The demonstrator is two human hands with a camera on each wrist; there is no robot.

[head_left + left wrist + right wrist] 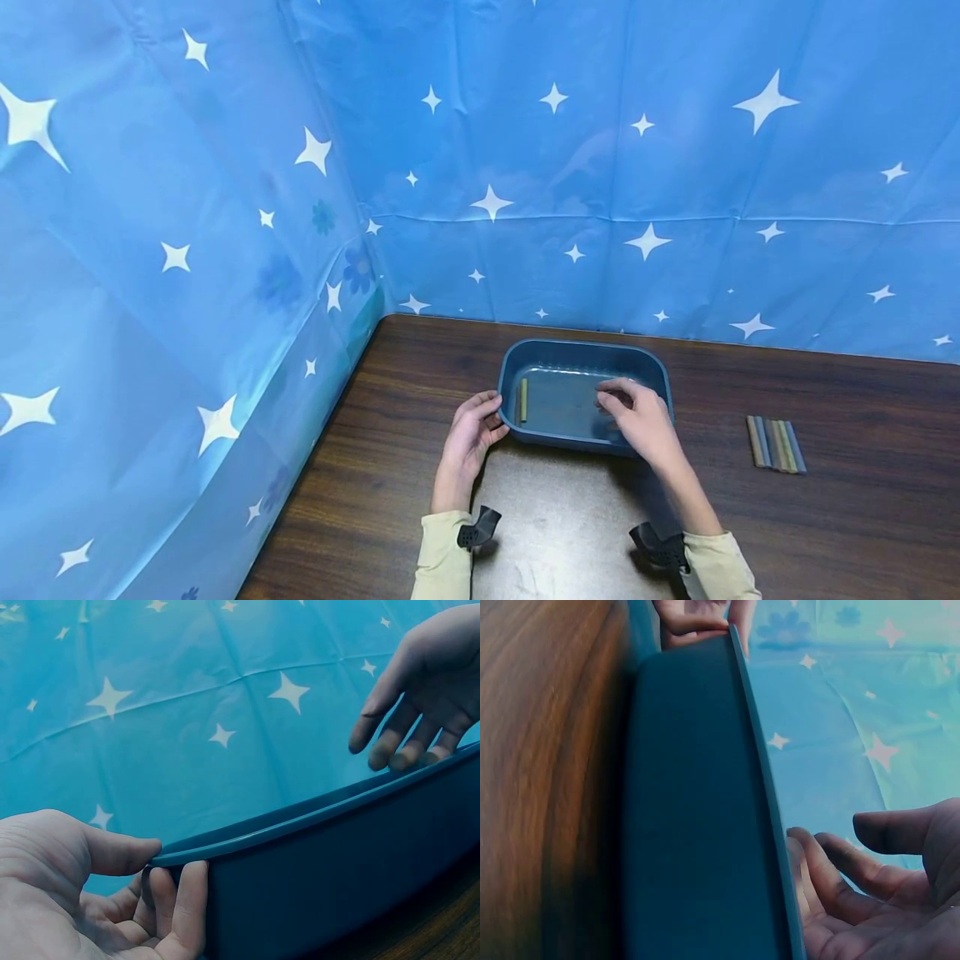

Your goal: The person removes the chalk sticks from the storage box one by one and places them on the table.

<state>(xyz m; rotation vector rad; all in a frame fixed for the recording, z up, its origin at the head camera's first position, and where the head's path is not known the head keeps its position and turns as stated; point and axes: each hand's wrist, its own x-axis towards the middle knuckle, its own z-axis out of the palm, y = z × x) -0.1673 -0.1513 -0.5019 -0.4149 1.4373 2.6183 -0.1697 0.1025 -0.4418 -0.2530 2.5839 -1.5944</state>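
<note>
A dark blue rectangular basin (577,439) stands on the table. My left hand (470,435) holds its near left corner; in the left wrist view the thumb lies on the rim and the fingers curl against the outer wall. Above the basin's right side hovers my right hand (641,421), its fingers loosely bent. The right wrist view shows a gap between thumb and fingers, with nothing held. Inside the basin, by the left wall, lies a thin yellow-green stick (523,400) with a brownish one (517,403) beside it.
Several thin coloured sticks (776,445) lie side by side on the dark wood table (870,500), right of the basin. A blue star-patterned cloth (525,150) hangs behind and along the left. Black straps (480,527) sit on both wrists.
</note>
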